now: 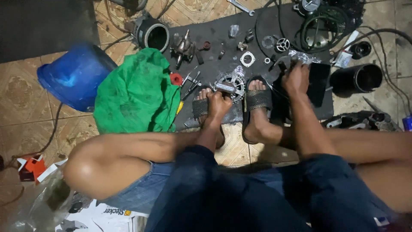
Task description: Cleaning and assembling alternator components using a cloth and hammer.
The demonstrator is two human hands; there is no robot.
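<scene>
I sit low with both feet in black sandals on a dark rubber mat. My left hand is closed around a short metal cylinder that lies against a round toothed metal part between my feet. My right hand reaches farther out to the right and rests on a crinkled clear plastic wrap beside a black flat piece. Whether the right fingers grip anything is hidden.
A green cloth and a blue plastic tub lie left. A motor armature, a round housing, small washers, a wrench, black tubes and cables are spread over the mat and tiled floor.
</scene>
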